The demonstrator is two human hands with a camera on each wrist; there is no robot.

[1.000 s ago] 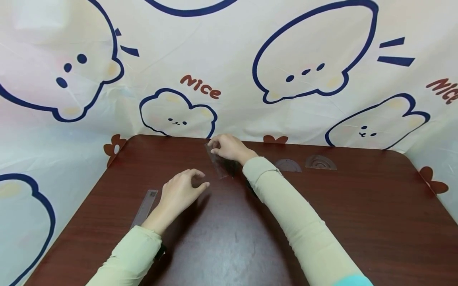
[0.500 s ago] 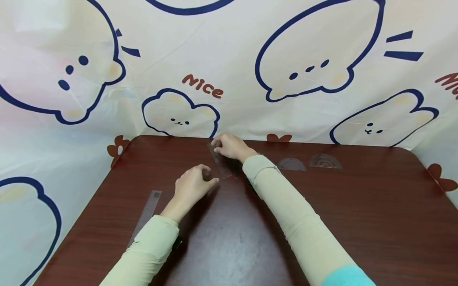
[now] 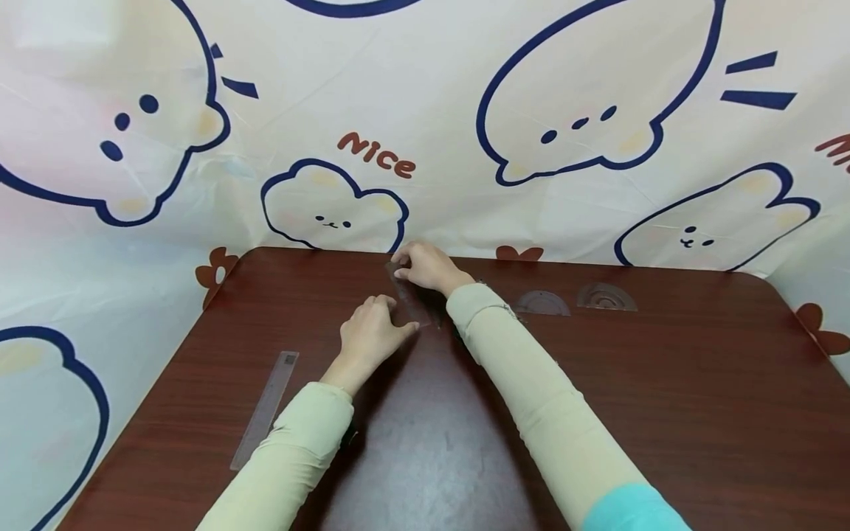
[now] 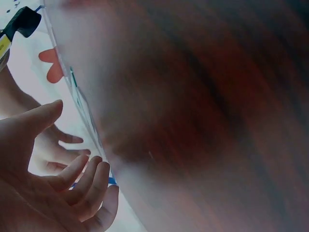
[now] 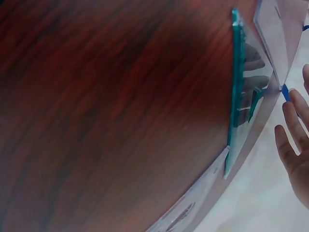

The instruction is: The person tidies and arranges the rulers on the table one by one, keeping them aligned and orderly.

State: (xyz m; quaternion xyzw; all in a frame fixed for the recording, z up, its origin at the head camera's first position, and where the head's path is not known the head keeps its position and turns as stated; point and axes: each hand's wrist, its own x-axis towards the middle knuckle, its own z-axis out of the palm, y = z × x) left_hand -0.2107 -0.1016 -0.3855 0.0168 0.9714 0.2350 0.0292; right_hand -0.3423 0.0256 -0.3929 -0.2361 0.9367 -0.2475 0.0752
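Note:
In the head view my right hand (image 3: 428, 269) hovers at the table's back edge, thumb and index parted over the far end of a clear plastic drawing piece (image 3: 410, 299). Its fingers (image 5: 288, 145) look loosely extended in the right wrist view. There a clear set square with a teal edge (image 5: 235, 77) and a teal-edged cutout lies beside the clear piece (image 5: 273, 38); the right forearm mostly hides it from the head camera. My left hand (image 3: 373, 332) is held low over the table, fingers loosely bent, thumb tip close to the clear piece's near end.
A clear straight ruler (image 3: 265, 413) lies on the brown table (image 3: 664, 383), left of my left forearm. Two clear protractors, one (image 3: 543, 302) nearer and one (image 3: 606, 296) farther right, lie near the back edge. A printed cloth (image 3: 438, 88) hangs behind.
My left hand has moved right and away from me, toward the near end of the clear piece, uncovering more of the ruler. My right hand has stayed over the piece's far end.

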